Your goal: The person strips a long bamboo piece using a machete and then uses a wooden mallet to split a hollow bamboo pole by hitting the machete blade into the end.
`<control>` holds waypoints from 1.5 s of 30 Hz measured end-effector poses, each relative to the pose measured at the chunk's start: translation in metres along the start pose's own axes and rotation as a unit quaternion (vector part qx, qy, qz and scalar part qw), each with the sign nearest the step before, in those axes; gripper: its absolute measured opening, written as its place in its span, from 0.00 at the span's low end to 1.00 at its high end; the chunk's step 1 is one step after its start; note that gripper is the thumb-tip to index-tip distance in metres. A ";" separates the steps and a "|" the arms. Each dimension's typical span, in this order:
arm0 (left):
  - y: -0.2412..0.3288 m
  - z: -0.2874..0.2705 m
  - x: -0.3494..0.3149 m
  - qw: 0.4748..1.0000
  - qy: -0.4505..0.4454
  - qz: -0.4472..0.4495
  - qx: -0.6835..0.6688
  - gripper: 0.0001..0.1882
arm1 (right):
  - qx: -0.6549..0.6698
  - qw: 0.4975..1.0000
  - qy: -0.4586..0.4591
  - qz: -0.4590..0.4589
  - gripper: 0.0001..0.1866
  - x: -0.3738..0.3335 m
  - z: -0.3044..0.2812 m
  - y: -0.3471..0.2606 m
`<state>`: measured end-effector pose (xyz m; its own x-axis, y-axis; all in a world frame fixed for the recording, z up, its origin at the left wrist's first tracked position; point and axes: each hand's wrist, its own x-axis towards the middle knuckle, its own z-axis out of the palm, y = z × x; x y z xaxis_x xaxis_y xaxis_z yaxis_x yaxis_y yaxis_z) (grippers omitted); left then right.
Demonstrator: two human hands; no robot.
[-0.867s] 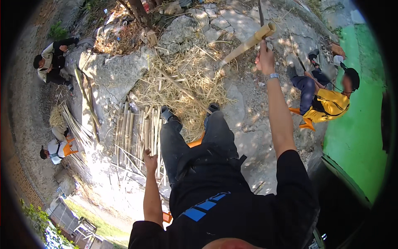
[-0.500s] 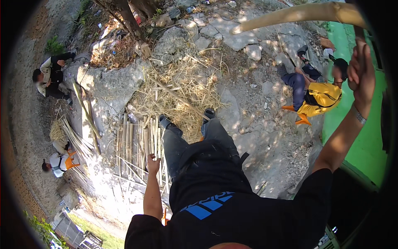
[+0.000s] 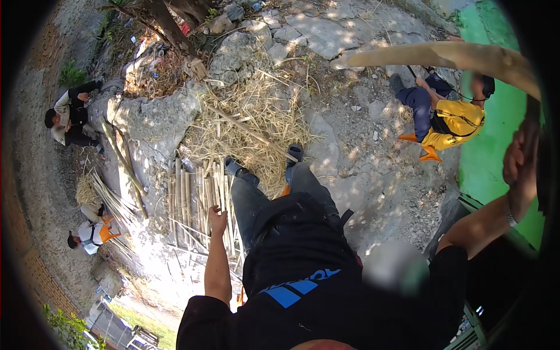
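My right hand (image 3: 520,157) is raised at the far right, its fingers closed round a dark narrow handle (image 3: 532,111), partly lost in shadow. Just above it, a thick, pale, curved wooden piece (image 3: 437,55) reaches left across the top right and meets the dark handle. How the two are joined is not clear. My left hand (image 3: 217,221) hangs low beside my left leg, fingers loosely bent and apart, with nothing in it. Several cut bamboo poles (image 3: 180,201) lie on the ground near that hand. Straw-like shavings (image 3: 256,122) and a long stick (image 3: 248,127) lie before my feet.
A person in yellow (image 3: 458,125) sits at the right by a green wall (image 3: 484,175), close below the wooden piece. Two more people sit at the left, one (image 3: 73,114) farther off, another (image 3: 87,239) nearer. A tree trunk (image 3: 169,26) and rocks (image 3: 233,55) stand ahead.
My right hand and the dark handle have moved down and to the right. The pale wooden piece has come lower with them. My left hand has barely moved.
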<state>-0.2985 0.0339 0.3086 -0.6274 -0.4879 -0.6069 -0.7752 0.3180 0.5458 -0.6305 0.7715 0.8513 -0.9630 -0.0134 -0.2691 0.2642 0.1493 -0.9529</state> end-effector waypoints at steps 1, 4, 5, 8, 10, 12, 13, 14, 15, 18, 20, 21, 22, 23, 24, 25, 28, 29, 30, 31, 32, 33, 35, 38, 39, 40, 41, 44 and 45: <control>-0.015 -0.012 -0.006 0.999 0.016 0.013 0.044 0.28 | -0.063 0.980 0.161 0.098 0.24 0.058 0.095 0.081; -0.008 0.000 -0.019 0.994 -0.024 0.031 0.101 0.29 | -0.354 0.888 0.226 -0.187 0.22 0.199 0.231 0.449; -0.023 -0.025 -0.028 0.988 -0.010 0.040 0.148 0.30 | -0.289 0.938 0.177 -0.075 0.23 0.214 0.290 0.440; -0.002 -0.033 -0.040 0.999 0.018 0.031 0.035 0.29 | -0.240 0.952 0.140 -0.126 0.26 0.261 0.315 0.420; 0.034 -0.039 -0.049 0.998 0.026 0.006 -0.051 0.26 | -0.291 0.939 0.142 -0.113 0.26 0.269 0.308 0.415; 0.029 -0.043 -0.041 0.996 0.045 0.069 0.039 0.25 | -0.254 0.963 0.065 -0.060 0.26 0.277 0.287 0.410; 0.033 -0.038 -0.037 0.994 0.057 0.089 0.016 0.25 | -0.254 0.963 0.065 -0.064 0.26 0.268 0.284 0.409; 0.042 -0.033 -0.036 0.993 0.066 0.094 0.006 0.25 | -0.226 0.974 0.018 -0.023 0.26 0.259 0.292 0.400; 0.058 -0.026 -0.035 0.992 0.067 0.103 -0.004 0.24 | -0.200 0.979 -0.021 0.023 0.26 0.249 0.291 0.394; 0.155 0.020 -0.015 0.980 0.017 0.185 -0.076 0.22 | -0.279 0.956 0.062 -0.070 0.22 0.216 0.264 0.415; 0.220 0.040 -0.010 0.956 -0.005 0.266 -0.122 0.20 | -0.291 0.947 0.111 -0.078 0.20 0.185 0.273 0.395; 0.249 0.044 -0.007 0.951 -0.022 0.277 -0.132 0.21 | -0.280 0.951 0.113 -0.071 0.20 0.170 0.282 0.373; 0.280 0.050 -0.004 0.943 -0.043 0.303 -0.132 0.22 | -0.272 0.953 0.120 -0.063 0.20 0.152 0.281 0.352; 0.309 0.056 -0.001 0.928 -0.058 0.345 -0.127 0.24 | -0.274 0.952 0.122 -0.065 0.20 0.134 0.271 0.341; 0.339 0.065 -0.001 0.916 -0.077 0.373 -0.126 0.26 | -0.237 0.966 0.094 -0.035 0.19 0.119 0.261 0.332; 0.363 0.072 -0.003 0.910 -0.101 0.390 -0.095 0.29 | -0.197 0.978 0.067 -0.008 0.18 0.106 0.254 0.321; 0.390 0.095 -0.006 0.880 -0.152 0.449 -0.039 0.41 | -0.075 0.996 0.029 0.043 0.12 0.054 0.247 0.270; 0.396 0.103 -0.010 0.867 -0.163 0.470 -0.018 0.45 | -0.072 0.996 0.037 0.038 0.12 0.040 0.242 0.257; 0.398 0.110 -0.014 0.863 -0.165 0.478 -0.014 0.45 | 0.001 0.998 0.015 0.056 0.09 0.027 0.239 0.245; 0.397 0.115 -0.018 0.849 -0.146 0.507 -0.002 0.48 | 0.074 0.995 -0.009 0.072 0.08 0.016 0.237 0.238; 0.399 0.118 -0.022 0.833 -0.130 0.537 0.009 0.50 | 0.078 0.995 -0.002 0.067 0.08 0.006 0.233 0.235; 0.400 0.118 -0.026 0.829 -0.132 0.543 0.013 0.50 | 0.124 0.990 -0.011 0.073 0.07 -0.003 0.230 0.234; 0.401 0.116 -0.030 0.837 -0.151 0.526 -0.019 0.53 | 0.171 0.982 -0.020 0.074 0.07 -0.015 0.229 0.232; 0.406 0.103 -0.021 0.818 -0.111 0.564 0.028 0.53 | 0.215 0.972 -0.077 0.059 0.07 -0.022 0.231 0.229; 0.406 0.097 -0.018 0.804 -0.079 0.586 0.062 0.53 | 0.221 0.971 -0.086 0.043 0.07 -0.022 0.233 0.229; 0.405 0.093 -0.014 0.814 -0.065 0.571 0.086 0.52 | 0.227 0.969 -0.097 0.029 0.07 -0.022 0.237 0.229; 0.407 0.086 -0.018 0.814 -0.066 0.570 0.091 0.52 | 0.236 0.966 -0.103 0.017 0.07 -0.024 0.242 0.230; 0.418 0.056 -0.049 0.791 0.002 0.612 0.027 0.44 | 0.244 0.966 -0.081 0.024 0.07 -0.024 0.266 0.205; 0.415 0.051 -0.059 0.794 0.000 0.608 0.033 0.44 | 0.249 0.964 -0.083 0.030 0.07 -0.022 0.276 0.203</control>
<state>-0.5864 0.2364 0.5414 -0.9146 0.2106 0.3452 0.4001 0.5954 0.6967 -0.5411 0.5289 0.6254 -0.9347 -0.1832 -0.3045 0.3508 -0.3390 -0.8730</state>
